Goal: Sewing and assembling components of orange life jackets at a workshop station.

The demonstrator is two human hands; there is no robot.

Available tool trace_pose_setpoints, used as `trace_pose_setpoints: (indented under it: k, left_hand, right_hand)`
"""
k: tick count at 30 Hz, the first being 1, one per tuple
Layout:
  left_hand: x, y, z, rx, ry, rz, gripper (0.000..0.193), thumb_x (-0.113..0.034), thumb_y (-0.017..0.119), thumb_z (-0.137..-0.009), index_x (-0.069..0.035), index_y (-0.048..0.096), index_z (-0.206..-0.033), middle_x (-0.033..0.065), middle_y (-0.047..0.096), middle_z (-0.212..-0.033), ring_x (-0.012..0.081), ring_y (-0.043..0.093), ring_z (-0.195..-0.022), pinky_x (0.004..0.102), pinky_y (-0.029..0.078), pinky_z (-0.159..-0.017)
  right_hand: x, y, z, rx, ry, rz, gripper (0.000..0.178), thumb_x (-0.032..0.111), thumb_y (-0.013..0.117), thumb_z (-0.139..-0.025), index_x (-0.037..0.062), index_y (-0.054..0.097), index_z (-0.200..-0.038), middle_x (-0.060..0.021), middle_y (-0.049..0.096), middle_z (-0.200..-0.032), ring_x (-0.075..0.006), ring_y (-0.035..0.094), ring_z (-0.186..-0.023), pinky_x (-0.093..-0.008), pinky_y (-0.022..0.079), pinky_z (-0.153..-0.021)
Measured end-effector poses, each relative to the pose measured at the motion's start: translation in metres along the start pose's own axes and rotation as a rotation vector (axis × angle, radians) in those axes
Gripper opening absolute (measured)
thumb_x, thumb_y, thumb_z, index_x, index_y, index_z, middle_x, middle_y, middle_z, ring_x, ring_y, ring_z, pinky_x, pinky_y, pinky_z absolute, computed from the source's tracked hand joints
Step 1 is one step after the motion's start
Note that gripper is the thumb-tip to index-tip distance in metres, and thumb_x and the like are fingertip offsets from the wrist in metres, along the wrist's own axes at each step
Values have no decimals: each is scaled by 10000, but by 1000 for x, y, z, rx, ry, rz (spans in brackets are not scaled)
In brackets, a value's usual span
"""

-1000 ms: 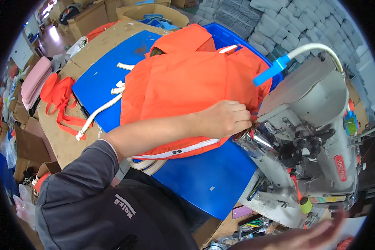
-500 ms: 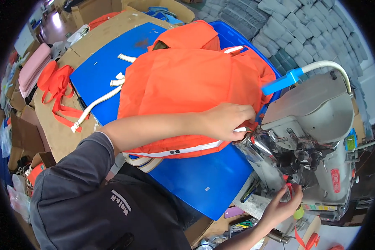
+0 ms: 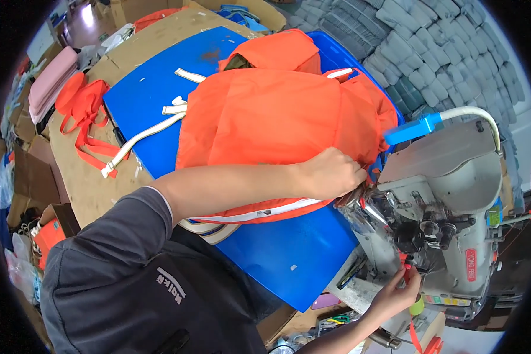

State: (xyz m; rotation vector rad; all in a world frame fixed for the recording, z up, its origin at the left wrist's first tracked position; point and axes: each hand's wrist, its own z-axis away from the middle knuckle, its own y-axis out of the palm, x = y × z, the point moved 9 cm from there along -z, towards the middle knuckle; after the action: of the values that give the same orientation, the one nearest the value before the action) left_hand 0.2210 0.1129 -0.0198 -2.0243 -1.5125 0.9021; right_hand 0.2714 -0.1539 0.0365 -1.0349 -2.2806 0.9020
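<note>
A large orange fabric piece [image 3: 277,118], looking like an unfinished bag with white straps and a white edge strip, is spread over the blue table board [image 3: 289,259]. On its right edge, close to the sewing machine [image 3: 448,171], my left hand [image 3: 333,175] is closed, its fingertips partly hidden against the machine's sewing end. My right hand [image 3: 398,290] is at the machine's near side, thumb and fingers pinching a red tape [image 3: 407,272]. More of that red tape hangs below the hand. The sewing point itself is hidden behind my left hand and machine parts.
Red webbing [image 3: 85,112] lies coiled at the table's left. A white strap with a buckle [image 3: 141,141] trails over the board. Behind the fabric stands a blue bin [image 3: 330,50]. A blue lamp on a white gooseneck [image 3: 413,128] hangs over the machine. Grey bundles [image 3: 436,47] are piled behind.
My left hand has turned more knuckles-up at the fabric's edge, and the white bit by its fingers is out of sight. The right hand keeps pinching the tape. The whole view has shifted slightly.
</note>
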Motion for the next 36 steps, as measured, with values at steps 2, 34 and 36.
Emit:
trace_pose_setpoints:
  k: [2,34,36]
  left_hand:
    - [0,0,0,5,-4,-7,94,-141,548,-788,-53,559,-758,90,614,-697,255,640,-673,392,497,-518]
    - [64,-171,155,-230,-590,109,395,-276,615,-865,-52,587,-1188,153,593,-1196,349,541,-1156,443,430,-980]
    - [-20,-184,119,18,138,161,392,-302,628,-874,-47,578,-1167,142,592,-1168,295,563,-1108,428,445,-938]
  right_hand:
    - [1,0,0,1,1,3,175,71,624,-898,-66,619,-1006,-176,654,-869,-266,626,-777,-354,477,-725]
    - [248,140,69,823,521,-1424,146,87,674,-886,-33,612,-942,-64,668,-834,-103,599,-711,-257,477,-644]
    - [239,126,59,712,414,-1461,76,51,654,-876,-11,612,-886,-54,648,-756,-94,567,-562,-246,446,-502]
